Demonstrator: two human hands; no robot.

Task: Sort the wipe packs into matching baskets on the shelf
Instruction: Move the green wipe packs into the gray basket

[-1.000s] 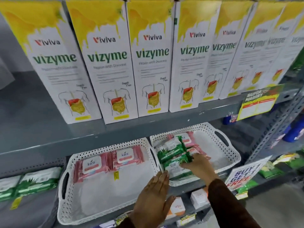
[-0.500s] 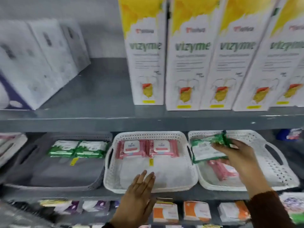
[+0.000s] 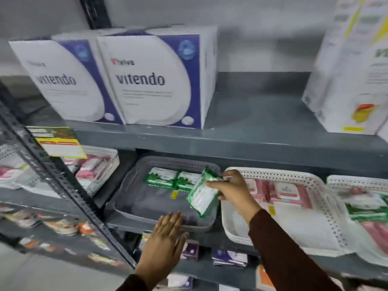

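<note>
My right hand grips a green wipe pack by its top edge, so it hangs tilted over the right side of a grey basket. Two green packs lie side by side at the back of that basket. My left hand is flat with fingers spread, at the grey basket's front rim. To the right, a white basket holds pink wipe packs at its back. Farther right, another white basket holds mixed green and pink packs.
The shelf above carries two white and purple boxes and a white and yellow box. A slanted metal upright crosses at left, with a yellow price tag and another basket of pink packs behind it. Small boxes fill the lower shelf.
My right hand lifted the green pack out of the right white basket and carried it left, over the grey basket. My left hand moved from the middle white basket's front to the grey basket's.
</note>
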